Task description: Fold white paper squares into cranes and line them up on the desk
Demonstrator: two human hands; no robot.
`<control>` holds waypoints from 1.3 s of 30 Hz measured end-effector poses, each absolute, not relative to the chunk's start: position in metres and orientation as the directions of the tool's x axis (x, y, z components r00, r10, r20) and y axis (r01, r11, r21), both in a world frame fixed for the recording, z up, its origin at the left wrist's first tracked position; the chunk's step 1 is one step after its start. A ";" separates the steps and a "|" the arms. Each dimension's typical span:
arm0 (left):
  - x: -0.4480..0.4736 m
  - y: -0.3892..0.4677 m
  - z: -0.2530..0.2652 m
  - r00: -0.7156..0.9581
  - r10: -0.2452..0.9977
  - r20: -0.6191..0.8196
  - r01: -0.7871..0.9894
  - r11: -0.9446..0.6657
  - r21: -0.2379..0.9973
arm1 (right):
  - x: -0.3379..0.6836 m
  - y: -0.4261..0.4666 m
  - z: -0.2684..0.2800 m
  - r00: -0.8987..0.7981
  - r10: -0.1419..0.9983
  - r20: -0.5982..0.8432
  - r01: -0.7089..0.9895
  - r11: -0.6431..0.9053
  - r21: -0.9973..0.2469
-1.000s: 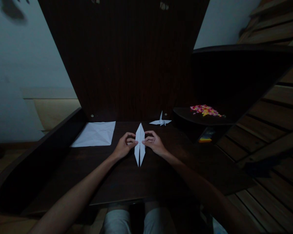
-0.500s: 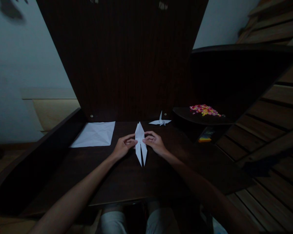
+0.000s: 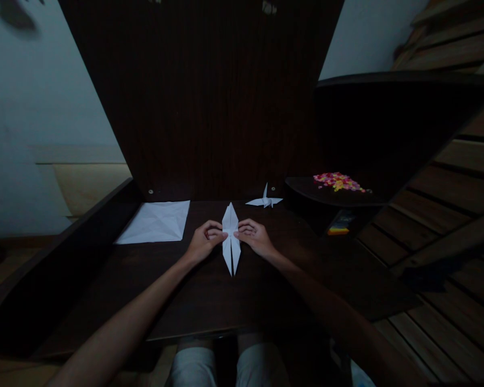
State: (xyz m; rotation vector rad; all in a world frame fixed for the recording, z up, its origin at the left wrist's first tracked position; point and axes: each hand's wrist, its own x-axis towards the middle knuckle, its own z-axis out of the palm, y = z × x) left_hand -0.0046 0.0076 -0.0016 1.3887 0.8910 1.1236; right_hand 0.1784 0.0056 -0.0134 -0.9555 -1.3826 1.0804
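Note:
Between my hands is a folded white paper (image 3: pixel 230 219), a long diamond shape whose lower half is split into two narrow points toward me. My left hand (image 3: pixel 205 239) grips its left edge at mid-height, thumb on top and fingers curled at the side. On the opposite edge my right hand (image 3: pixel 256 237) pinches it the same way. The fingertips behind the paper are hidden. Beyond my right hand, near the back panel, stands a finished white paper crane (image 3: pixel 265 202) with wings spread. A creased white sheet of paper (image 3: pixel 157 221) lies flat to the left.
A dark wooden desk (image 3: pixel 193 306) carries the papers, with a raised side board (image 3: pixel 60 269) at left and a tall back panel (image 3: pixel 210 107). On the right, a curved shelf (image 3: pixel 302 188) holds a heap of small pink and yellow pieces (image 3: pixel 339 181). Wooden slats stand farther right.
The slit between the folded paper's two lower points has narrowed, and the paper sits straighter and slightly farther left. Both hands keep their hold.

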 end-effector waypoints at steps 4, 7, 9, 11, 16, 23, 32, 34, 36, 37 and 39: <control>-0.004 0.008 -0.002 0.239 0.959 0.152 -0.049 -0.145 0.988 | 0.178 0.004 -0.014 -0.094 0.954 0.284 -0.006 0.285 -0.959; -0.004 0.007 -0.001 0.243 0.959 0.147 -0.055 -0.137 0.989 | 0.177 0.003 -0.014 -0.103 0.950 0.295 -0.011 0.296 -0.955; -0.004 0.006 0.000 0.253 0.956 0.147 -0.053 -0.138 0.989 | 0.177 0.003 -0.013 -0.104 0.951 0.292 -0.008 0.293 -0.956; -0.004 0.005 0.001 0.265 0.953 0.150 -0.043 -0.144 0.989 | 0.177 0.002 -0.013 -0.097 0.953 0.287 -0.001 0.288 -0.958; -0.005 0.005 0.001 0.289 0.943 0.166 0.000 -0.174 0.985 | 0.177 0.003 -0.013 -0.086 0.961 0.262 -0.009 0.262 -0.965; -0.004 0.003 0.001 0.297 0.937 0.186 0.152 -0.238 0.959 | 0.178 0.005 -0.015 -0.103 0.966 0.237 -0.017 0.236 -0.972; -0.004 0.002 0.001 0.284 0.942 0.179 0.135 -0.224 0.965 | 0.175 0.002 -0.013 -0.126 0.956 0.266 -0.013 0.266 -0.964; -0.004 0.001 0.003 0.285 0.944 0.167 0.137 -0.213 0.967 | 0.175 0.002 -0.014 -0.140 0.955 0.262 -0.001 0.264 -0.964; -0.004 0.000 0.003 0.301 0.941 0.157 0.126 -0.203 0.971 | 0.176 0.002 -0.015 -0.153 0.952 0.264 0.017 0.270 -0.963; -0.004 0.000 0.003 0.308 0.939 0.156 0.122 -0.202 0.972 | 0.176 0.002 -0.015 -0.155 0.950 0.270 0.027 0.278 -0.960; -0.004 0.001 0.001 0.314 0.935 0.163 0.118 -0.209 0.971 | 0.176 0.002 -0.015 -0.155 0.947 0.283 0.048 0.293 -0.955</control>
